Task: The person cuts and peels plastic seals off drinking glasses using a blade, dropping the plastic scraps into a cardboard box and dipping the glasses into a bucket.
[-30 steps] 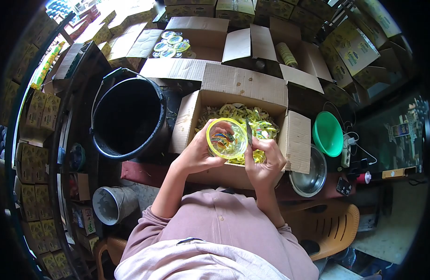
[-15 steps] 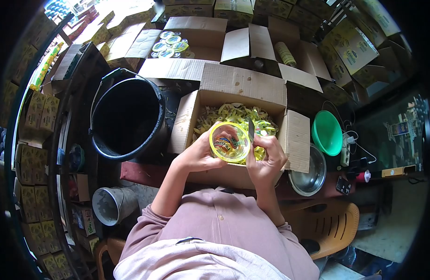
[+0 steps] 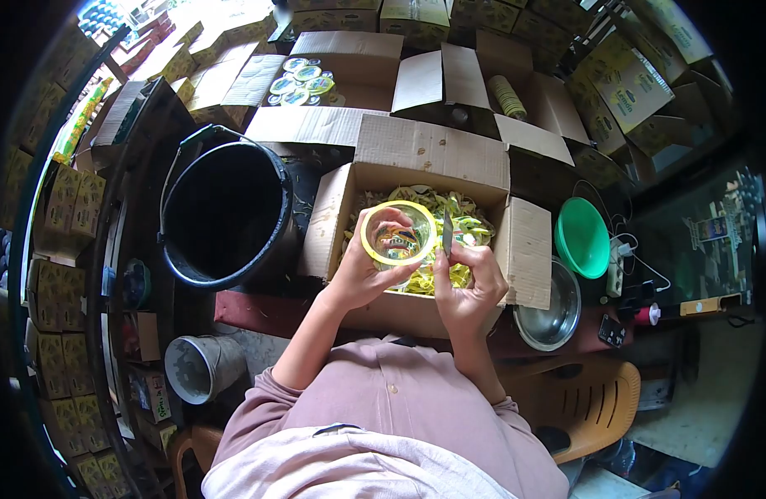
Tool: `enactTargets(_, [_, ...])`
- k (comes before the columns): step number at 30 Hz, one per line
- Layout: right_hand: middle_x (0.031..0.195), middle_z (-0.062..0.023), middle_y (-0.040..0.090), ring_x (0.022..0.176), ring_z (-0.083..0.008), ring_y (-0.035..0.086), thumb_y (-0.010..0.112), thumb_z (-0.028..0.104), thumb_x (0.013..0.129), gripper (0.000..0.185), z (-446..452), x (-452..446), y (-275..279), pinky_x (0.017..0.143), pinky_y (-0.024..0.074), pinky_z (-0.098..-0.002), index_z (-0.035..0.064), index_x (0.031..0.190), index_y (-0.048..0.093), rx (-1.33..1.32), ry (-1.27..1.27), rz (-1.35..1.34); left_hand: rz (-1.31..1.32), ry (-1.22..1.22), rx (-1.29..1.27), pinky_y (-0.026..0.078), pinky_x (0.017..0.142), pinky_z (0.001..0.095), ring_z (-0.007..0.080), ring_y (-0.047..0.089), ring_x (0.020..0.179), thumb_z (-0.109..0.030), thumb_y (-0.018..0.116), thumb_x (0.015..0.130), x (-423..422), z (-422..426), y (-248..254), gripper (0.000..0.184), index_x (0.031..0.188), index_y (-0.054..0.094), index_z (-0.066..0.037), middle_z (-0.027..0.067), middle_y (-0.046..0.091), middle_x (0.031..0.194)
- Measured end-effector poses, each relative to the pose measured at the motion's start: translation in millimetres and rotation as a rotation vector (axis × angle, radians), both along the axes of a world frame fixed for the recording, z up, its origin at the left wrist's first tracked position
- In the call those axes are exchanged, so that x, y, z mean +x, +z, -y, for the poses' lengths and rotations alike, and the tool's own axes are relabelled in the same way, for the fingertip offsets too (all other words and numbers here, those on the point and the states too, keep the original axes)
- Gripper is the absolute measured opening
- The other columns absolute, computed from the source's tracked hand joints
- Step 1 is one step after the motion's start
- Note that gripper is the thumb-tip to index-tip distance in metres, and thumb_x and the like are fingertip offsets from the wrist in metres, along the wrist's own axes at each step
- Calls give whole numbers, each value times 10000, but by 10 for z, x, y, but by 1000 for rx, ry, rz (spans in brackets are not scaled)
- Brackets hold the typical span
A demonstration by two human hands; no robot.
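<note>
My left hand is wrapped round a clear plastic cup with a yellow rim. The cup's open mouth faces up toward me, and a printed label shows through its wall. In my right hand a knife stands blade-up, pinched between thumb and fingers, just right of the cup's rim. Both hands are above the near side of an open cardboard box. Yellow-green strips of trimming fill the box beneath them.
A black bucket stands left of the box. Behind are a box of lidded cups and one with stacked cups. At right sit a green basin and a metal bowl. A grey bucket is lower left.
The cup has moved up and slightly left in my left hand, its mouth turned further toward me. My right hand holds the knife in nearly the same place.
</note>
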State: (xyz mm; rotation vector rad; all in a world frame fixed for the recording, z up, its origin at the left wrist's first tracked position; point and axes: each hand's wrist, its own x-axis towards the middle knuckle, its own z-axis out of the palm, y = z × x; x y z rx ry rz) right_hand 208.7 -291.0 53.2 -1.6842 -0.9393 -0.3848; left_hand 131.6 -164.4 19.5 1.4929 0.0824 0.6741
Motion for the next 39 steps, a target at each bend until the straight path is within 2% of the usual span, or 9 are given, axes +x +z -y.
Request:
enactTargets(8, [727, -84, 598, 640, -166, 608, 652, -69, 654, 190, -16, 0, -29, 585, 465, -260, 2, 820, 593, -8, -11, 36, -89, -54, 126, 454, 853, 300, 173, 502, 1002, -35, 686, 662, -53, -5, 22, 589, 1159, 371, -22, 86, 442, 1063])
enactTargets(13, [741, -95, 613, 667, -197, 622, 664, -61, 649, 179, 24, 61, -11, 602, 495, -280, 10, 804, 609, -5, 29, -23, -128, -74, 196, 430, 877, 301, 181, 506, 998, -53, 698, 630, -66, -3, 42, 612, 1155, 387, -21, 84, 452, 1052])
enactTargets(17, [748, -97, 618, 666, -202, 625, 669, -54, 654, 170, 65, 24, -7, 612, 496, -284, 12, 799, 610, -11, 25, -23, -94, -53, 177, 430, 878, 301, 175, 504, 996, -39, 684, 634, -54, -15, 105, 607, 1161, 383, -22, 88, 454, 1051])
enactTargets(23, [758, -101, 623, 693, -205, 630, 673, -49, 654, 165, 64, -44, 27, 622, 499, -288, 14, 794, 613, -40, -14, 17, -108, -86, 160, 473, 826, 288, 172, 480, 1027, -59, 730, 647, -71, -54, 37, 647, 1183, 369, -24, 89, 438, 1089])
enactTargets(26, [713, -92, 599, 649, -199, 610, 659, -42, 650, 168, 39, -26, 27, 590, 472, -273, 6, 797, 592, -40, -42, 58, -132, -88, 197, 428, 891, 308, 189, 508, 1005, -36, 695, 622, -93, -20, 89, 638, 1174, 376, -25, 93, 445, 1064])
enactTargets(32, [734, -99, 611, 675, -201, 621, 672, -49, 650, 191, 51, 61, -51, 622, 493, -288, 14, 819, 610, 17, 20, -74, -143, -131, 200, 427, 904, 327, 212, 510, 1026, -35, 695, 609, -107, -4, 127, 661, 1183, 368, -20, 93, 448, 1068])
enactTargets(39, [726, -101, 608, 673, -203, 623, 671, -59, 643, 187, 100, -4, 13, 621, 491, -291, 14, 806, 614, -17, 10, 5, -140, -104, 123, 425, 896, 325, 216, 514, 1014, -39, 692, 609, -88, -33, 87, 642, 1171, 383, -20, 99, 467, 1047])
